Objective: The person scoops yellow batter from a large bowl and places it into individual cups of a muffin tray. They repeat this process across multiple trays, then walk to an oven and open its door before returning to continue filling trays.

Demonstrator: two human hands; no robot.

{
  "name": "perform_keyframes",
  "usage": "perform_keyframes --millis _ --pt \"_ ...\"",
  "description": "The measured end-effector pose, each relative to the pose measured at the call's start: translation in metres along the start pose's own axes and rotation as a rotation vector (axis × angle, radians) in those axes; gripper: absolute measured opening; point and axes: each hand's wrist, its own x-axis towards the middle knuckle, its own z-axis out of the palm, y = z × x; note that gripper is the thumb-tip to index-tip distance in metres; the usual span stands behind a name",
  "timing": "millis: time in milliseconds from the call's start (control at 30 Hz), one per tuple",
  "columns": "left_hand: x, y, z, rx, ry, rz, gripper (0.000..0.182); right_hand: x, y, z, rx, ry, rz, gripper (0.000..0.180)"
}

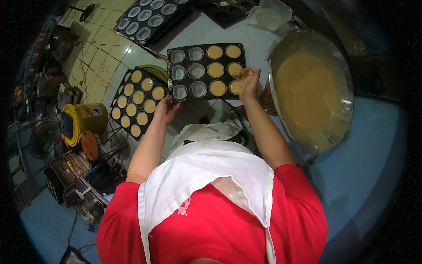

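A dark muffin tin [207, 74] lies before me, its two right columns of lined cups filled with yellow batter and its two left columns holding empty liners. At the tin's lower left corner, my left hand [165, 110] grips the edge. My right hand [248, 82], smeared with batter, is over the lower right cups with fingers bent; whether it touches the tin is not plain. To the right of it stands a large metal bowl [273, 89] of yellow batter. Another muffin tin [134, 105], with filled cups, sits at lower left of the first.
A tin with empty liners [144, 24] lies at the top, with another dark tin [225, 18] to its right. Near the bowl is a translucent plastic jug [268, 15]. A yellow bucket [89, 115] and a cluttered rack stand at left, beside the tiled floor [99, 62].
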Motion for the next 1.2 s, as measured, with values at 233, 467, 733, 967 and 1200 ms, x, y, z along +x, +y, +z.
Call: perform_keyframes --millis 233,467,733,967,1200 --pt "0.011 -0.001 -0.009 -0.003 -0.013 0.001 0.02 0.004 -0.004 0.001 0.011 0.108 0.066 0.068" --pt "0.008 -0.003 -0.009 0.018 -0.02 -0.045 0.021 -0.01 -0.035 0.0 0.063 0.12 0.099 0.066" --pt "0.012 -0.015 -0.033 0.003 -0.052 -0.103 0.022 -0.066 -0.158 -0.072 -0.751 0.146 -0.646 0.065" --pt "-0.014 -0.018 -0.051 0.56 -0.23 -0.083 0.021 -0.124 -0.149 -0.134 -1.982 0.379 -0.011 0.082" --pt "-0.057 -0.013 -0.004 1.466 -0.373 0.621 0.033 -0.185 -0.133 -0.11 -1.871 0.294 0.065 0.089"
